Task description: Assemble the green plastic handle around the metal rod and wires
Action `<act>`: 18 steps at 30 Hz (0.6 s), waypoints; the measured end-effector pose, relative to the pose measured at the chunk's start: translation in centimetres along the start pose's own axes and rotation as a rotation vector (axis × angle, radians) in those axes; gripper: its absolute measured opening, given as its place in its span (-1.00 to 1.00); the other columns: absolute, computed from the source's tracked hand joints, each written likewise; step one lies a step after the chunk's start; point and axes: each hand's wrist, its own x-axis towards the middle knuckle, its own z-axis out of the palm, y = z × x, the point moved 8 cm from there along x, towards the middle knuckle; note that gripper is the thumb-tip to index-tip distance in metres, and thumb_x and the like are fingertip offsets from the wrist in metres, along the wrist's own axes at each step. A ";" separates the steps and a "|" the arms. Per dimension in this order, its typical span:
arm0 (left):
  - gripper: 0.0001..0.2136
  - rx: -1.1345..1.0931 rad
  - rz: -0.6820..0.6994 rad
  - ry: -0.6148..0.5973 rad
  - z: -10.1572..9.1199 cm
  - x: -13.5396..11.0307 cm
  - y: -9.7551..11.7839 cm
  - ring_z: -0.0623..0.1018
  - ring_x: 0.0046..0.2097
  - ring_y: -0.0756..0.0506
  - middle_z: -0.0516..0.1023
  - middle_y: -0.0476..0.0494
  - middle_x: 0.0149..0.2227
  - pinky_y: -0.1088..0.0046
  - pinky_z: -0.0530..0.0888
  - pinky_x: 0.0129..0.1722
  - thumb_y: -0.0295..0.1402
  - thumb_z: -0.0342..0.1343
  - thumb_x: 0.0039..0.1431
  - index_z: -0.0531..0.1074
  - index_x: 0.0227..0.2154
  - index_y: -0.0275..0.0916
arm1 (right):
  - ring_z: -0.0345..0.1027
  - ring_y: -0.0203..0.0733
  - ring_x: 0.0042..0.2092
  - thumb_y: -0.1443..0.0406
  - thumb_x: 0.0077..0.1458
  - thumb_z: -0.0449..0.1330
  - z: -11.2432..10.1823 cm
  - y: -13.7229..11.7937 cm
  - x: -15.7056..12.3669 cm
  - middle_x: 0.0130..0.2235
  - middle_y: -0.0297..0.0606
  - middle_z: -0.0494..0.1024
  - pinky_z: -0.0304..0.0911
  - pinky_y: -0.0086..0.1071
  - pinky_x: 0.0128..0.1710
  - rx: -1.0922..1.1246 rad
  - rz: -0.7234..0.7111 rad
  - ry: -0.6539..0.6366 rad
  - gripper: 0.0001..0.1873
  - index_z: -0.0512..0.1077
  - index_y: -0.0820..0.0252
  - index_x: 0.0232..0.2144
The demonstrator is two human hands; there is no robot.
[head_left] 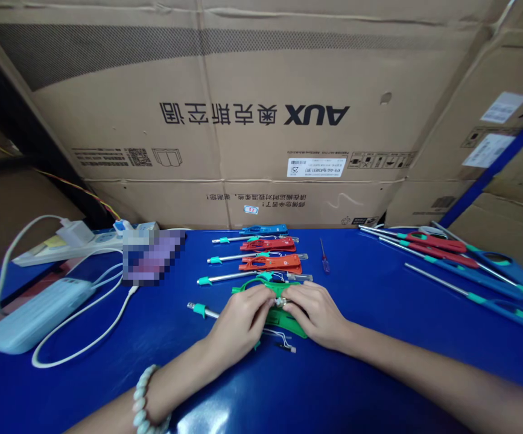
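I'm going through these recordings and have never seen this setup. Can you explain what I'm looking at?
There is no machine here: a person works with two bare hands. The single picture comes from a camera on their head, looking forward and down, so the arms enter from below.

The left hand and right hand meet, fingertips holding a small piece; too small to identify. Just beneath is a green shell.

On the blue table, beyond the hands, lie red shells, a blue shell, metal rods and a screwdriver. Long-rod tools lie right; a power strip and light blue block lie left. Cardboard stands behind.
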 end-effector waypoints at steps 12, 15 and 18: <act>-0.79 -0.092 -0.107 0.000 0.2 0.1 -0.5 0.39 -0.42 -0.02 0.43 -0.04 -0.46 0.51 0.27 -0.38 -0.47 -0.13 0.27 0.34 -0.44 -0.27 | 0.36 -0.21 -0.34 0.22 0.33 -0.14 0.4 0.4 0.0 -0.35 -0.23 0.52 0.08 -0.35 -0.34 -0.017 0.034 -0.042 -0.66 0.36 0.19 -0.34; -0.76 -0.127 -0.178 -0.008 0.0 0.3 -1.0 0.37 -0.44 -0.01 0.41 -0.02 -0.48 0.52 0.26 -0.40 -0.42 -0.13 0.28 0.31 -0.49 -0.27 | 0.35 -0.20 -0.33 0.22 0.33 -0.14 0.5 0.6 0.3 -0.34 -0.23 0.52 0.11 -0.36 -0.32 -0.005 0.060 -0.043 -0.67 0.36 0.18 -0.32; -0.75 -0.129 -0.222 -0.025 0.0 0.5 -1.5 0.36 -0.44 -0.02 0.39 -0.01 -0.49 0.51 0.25 -0.41 -0.39 -0.13 0.30 0.29 -0.49 -0.26 | 0.35 -0.19 -0.33 0.22 0.33 -0.13 0.4 0.8 0.5 -0.34 -0.23 0.52 0.12 -0.35 -0.31 0.001 0.078 -0.031 -0.69 0.35 0.17 -0.30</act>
